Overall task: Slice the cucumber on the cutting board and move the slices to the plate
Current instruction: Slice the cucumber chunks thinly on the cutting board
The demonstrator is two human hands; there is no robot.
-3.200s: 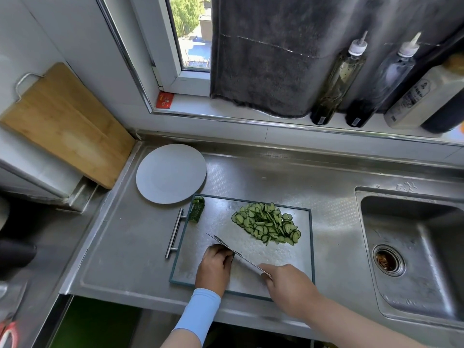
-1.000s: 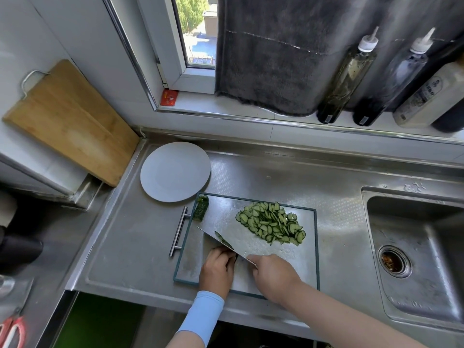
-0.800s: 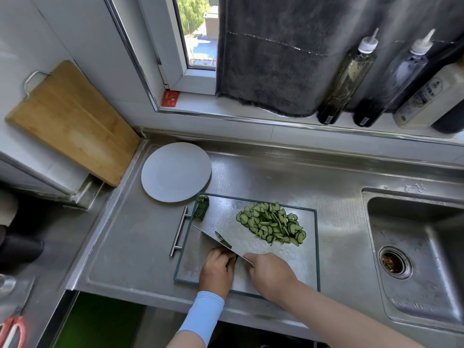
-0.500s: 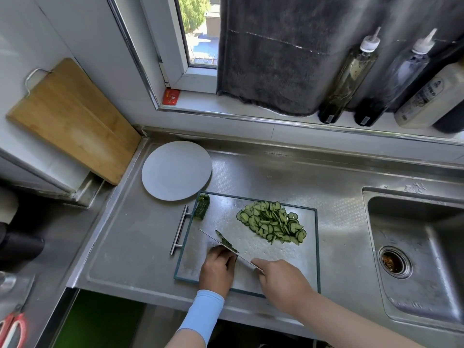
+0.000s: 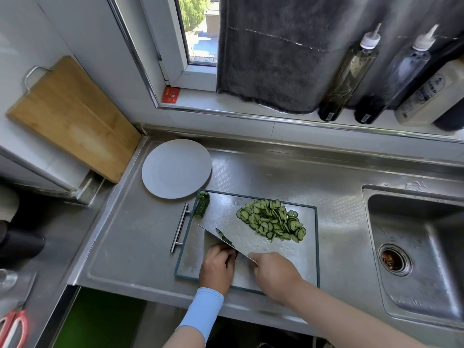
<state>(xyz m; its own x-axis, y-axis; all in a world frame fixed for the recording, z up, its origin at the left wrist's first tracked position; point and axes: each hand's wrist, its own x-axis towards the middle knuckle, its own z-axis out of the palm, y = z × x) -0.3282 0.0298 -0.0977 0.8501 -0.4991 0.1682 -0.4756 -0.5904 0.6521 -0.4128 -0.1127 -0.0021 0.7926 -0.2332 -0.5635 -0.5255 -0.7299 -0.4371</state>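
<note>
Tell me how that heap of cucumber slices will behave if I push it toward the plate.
The cucumber slices look thin, loose and wet, so they'll likely scatter or stick. The steel cutting board looks smooth; some should slide. The plate has a raised rim, so lifting probably beats pushing.

plate point(image 5: 176, 168) behind cutting board point(image 5: 305, 257), sink point(image 5: 416, 249) right

You have two hands in view: the left hand point(image 5: 217, 268), with a light blue sleeve point(image 5: 203, 311) on its forearm, and the bare-armed right hand point(image 5: 275, 273). You have one broad-bladed steel knife point(image 5: 221, 239). Cutting boards: two, one steel-surfaced rectangular board with a dark green rim point(image 5: 311, 249) and one bamboo board with a metal loop handle point(image 5: 72, 116). Round grey plates point(image 5: 176, 168): one. Heaps of thin green cucumber slices point(image 5: 272, 220): one; the slices overlap too much to count. Dark green cucumber end pieces point(image 5: 201, 207): one. Bottles on the sill: three clear, two tall squeeze bottles with white nozzles point(image 5: 347, 74) point(image 5: 394, 79) and one white labelled bottle point(image 5: 426, 92). Sink drains point(image 5: 394, 259): one.
</note>
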